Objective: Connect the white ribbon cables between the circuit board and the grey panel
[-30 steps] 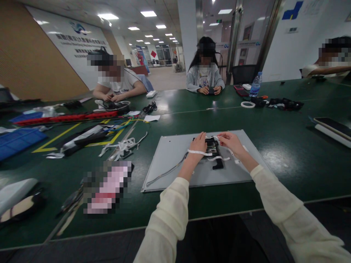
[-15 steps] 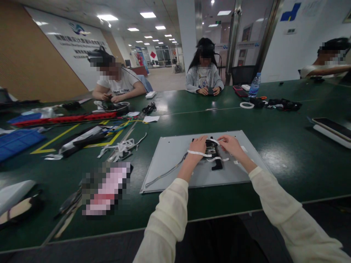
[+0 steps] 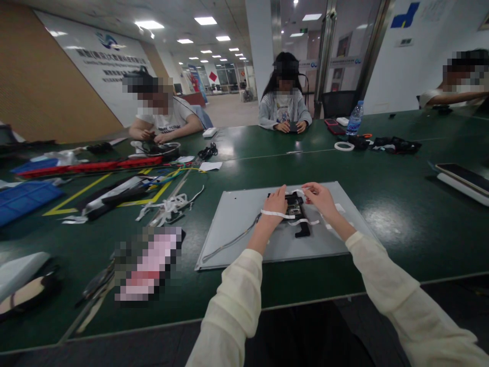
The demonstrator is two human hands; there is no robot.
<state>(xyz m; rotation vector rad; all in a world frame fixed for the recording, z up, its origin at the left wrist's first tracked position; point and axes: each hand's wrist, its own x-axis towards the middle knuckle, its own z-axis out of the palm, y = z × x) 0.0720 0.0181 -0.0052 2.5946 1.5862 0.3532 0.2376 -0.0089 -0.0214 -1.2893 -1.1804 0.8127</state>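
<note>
Green table (image 3: pixel 401 168) at frame centre bears one grey panel (image 3: pixel 237 224) with one black board (image 3: pixel 296 209); left hand (image 3: pixel 275 204) presses it flat, right hand (image 3: pixel 321 198) pinches one white ribbon (image 3: pixel 301 192).

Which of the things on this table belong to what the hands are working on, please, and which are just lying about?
In use: left hand, right hand, black circuit board, white ribbon strips, grey panel.

Lying about: tape roll, water bottle, red strip, blue tray, loose white strips.
</note>
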